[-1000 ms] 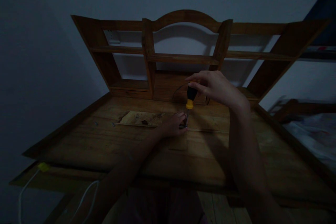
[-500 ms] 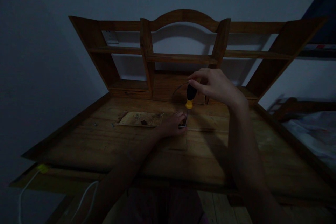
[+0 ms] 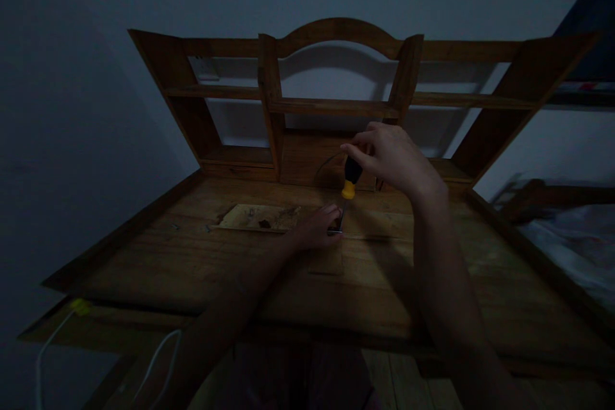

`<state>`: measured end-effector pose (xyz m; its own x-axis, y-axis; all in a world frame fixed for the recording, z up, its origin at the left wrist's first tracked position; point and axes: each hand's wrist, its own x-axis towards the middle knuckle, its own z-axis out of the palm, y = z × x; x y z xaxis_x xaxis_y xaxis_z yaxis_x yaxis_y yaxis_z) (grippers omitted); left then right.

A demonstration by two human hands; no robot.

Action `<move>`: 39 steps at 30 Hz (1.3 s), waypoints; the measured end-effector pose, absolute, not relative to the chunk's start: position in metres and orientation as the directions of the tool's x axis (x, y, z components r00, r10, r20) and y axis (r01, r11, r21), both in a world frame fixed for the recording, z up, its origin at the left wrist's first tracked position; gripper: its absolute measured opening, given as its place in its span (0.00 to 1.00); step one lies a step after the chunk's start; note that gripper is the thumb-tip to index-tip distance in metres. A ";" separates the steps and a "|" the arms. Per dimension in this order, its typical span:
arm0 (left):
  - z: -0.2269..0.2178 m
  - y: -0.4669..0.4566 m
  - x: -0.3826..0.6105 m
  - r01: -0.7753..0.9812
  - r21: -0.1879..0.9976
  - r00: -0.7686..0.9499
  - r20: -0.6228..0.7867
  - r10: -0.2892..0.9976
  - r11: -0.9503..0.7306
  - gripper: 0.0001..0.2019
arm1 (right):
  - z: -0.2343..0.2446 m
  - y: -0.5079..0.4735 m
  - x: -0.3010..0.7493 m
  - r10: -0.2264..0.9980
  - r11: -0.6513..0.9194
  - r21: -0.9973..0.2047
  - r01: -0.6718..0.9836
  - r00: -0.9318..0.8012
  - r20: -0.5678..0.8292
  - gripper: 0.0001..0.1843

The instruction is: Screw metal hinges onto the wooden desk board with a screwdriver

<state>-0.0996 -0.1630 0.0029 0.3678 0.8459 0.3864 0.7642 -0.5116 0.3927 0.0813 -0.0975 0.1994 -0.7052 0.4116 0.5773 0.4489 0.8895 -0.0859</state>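
My right hand [image 3: 391,157] is closed round the top of a screwdriver [image 3: 350,182] with a black and yellow handle, held upright. Its thin shaft points down at a small metal piece [image 3: 336,228] on the wooden desk top [image 3: 269,269]. My left hand [image 3: 314,227] rests on the desk with its fingers curled against that metal piece, right beside the screwdriver tip. A paler patch of bare wood [image 3: 257,218] lies just left of my left hand. The room is dim.
A wooden hutch with shelves [image 3: 336,102] stands at the back of the desk, against a pale wall. A thin cable [image 3: 327,163] curves behind the screwdriver. White cords [image 3: 48,346] hang at the lower left. A bed [image 3: 571,250] is at the right.
My right hand has shifted slightly on the screwdriver handle, its fingers turned a little. My left hand stays at the metal piece.
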 end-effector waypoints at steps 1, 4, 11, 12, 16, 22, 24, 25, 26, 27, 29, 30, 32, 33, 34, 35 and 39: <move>0.002 -0.163 -0.100 0.763 0.391 0.370 0.387 0.844 -0.514 0.09 | 0.201 -0.099 0.082 0.397 0.900 -0.084 0.428 -0.721 0.568 0.16; 0.001 -0.163 -0.099 0.769 0.384 0.361 0.398 0.843 -0.511 0.09 | 0.204 -0.103 0.086 0.360 0.925 -0.102 0.365 -0.763 0.536 0.14; 0.004 -0.163 -0.099 0.765 0.389 0.365 0.395 0.843 -0.513 0.08 | 0.199 -0.099 0.082 0.370 0.921 -0.110 0.373 -0.755 0.541 0.16; 0.004 -0.163 -0.099 0.765 0.388 0.365 0.398 0.842 -0.515 0.09 | 0.198 -0.098 0.080 0.373 0.919 -0.107 0.378 -0.750 0.546 0.17; 0.002 -0.163 -0.100 0.770 0.385 0.357 0.400 0.844 -0.508 0.09 | 0.198 -0.099 0.078 0.357 0.930 -0.123 0.346 -0.771 0.528 0.17; 0.002 -0.165 -0.099 0.770 0.377 0.362 0.404 0.840 -0.514 0.08 | 0.200 -0.099 0.084 0.353 0.936 -0.189 0.299 -0.822 0.448 0.17; 0.002 -0.165 -0.099 0.771 0.379 0.358 0.408 0.840 -0.513 0.09 | 0.200 -0.098 0.085 0.365 0.931 -0.198 0.308 -0.822 0.438 0.18; 0.002 -0.165 -0.099 0.770 0.378 0.357 0.411 0.839 -0.513 0.09 | 0.200 -0.098 0.085 0.367 0.930 -0.199 0.310 -0.820 0.439 0.17; 0.001 -0.164 -0.100 0.770 0.378 0.357 0.414 0.838 -0.514 0.09 | 0.200 -0.097 0.085 0.368 0.930 -0.195 0.313 -0.817 0.443 0.16; 0.001 -0.164 -0.100 0.770 0.377 0.357 0.415 0.837 -0.515 0.09 | 0.199 -0.097 0.084 0.369 0.929 -0.185 0.319 -0.813 0.451 0.15; 0.001 -0.164 -0.100 0.771 0.381 0.357 0.405 0.841 -0.511 0.09 | 0.198 -0.098 0.081 0.376 0.926 -0.157 0.344 -0.799 0.469 0.15; 0.002 -0.164 -0.100 0.772 0.384 0.356 0.398 0.845 -0.506 0.09 | 0.198 -0.098 0.080 0.385 0.921 -0.141 0.363 -0.791 0.476 0.15; 0.002 -0.165 -0.100 0.777 0.388 0.349 0.390 0.852 -0.495 0.09 | 0.196 -0.098 0.078 0.400 0.911 -0.117 0.395 -0.780 0.482 0.16; 0.003 -0.165 -0.100 0.779 0.387 0.347 0.389 0.854 -0.493 0.09 | 0.195 -0.098 0.078 0.404 0.909 -0.111 0.403 -0.778 0.482 0.15; 0.003 -0.165 -0.100 0.781 0.385 0.345 0.392 0.853 -0.493 0.10 | 0.195 -0.098 0.078 0.402 0.909 -0.108 0.402 -0.780 0.480 0.15; 0.003 -0.165 -0.100 0.781 0.382 0.344 0.397 0.851 -0.494 0.10 | 0.195 -0.098 0.078 0.396 0.913 -0.109 0.394 -0.784 0.478 0.14; 0.001 -0.165 -0.100 0.781 0.374 0.351 0.399 0.847 -0.500 0.10 | 0.197 -0.101 0.079 0.382 0.923 -0.146 0.355 -0.805 0.455 0.15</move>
<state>-0.1000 -0.1645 0.0011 0.3513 0.8472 0.3986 0.7811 -0.5000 0.3742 0.0793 -0.1012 0.1971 -0.8046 0.3815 0.4550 0.3551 0.9233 -0.1462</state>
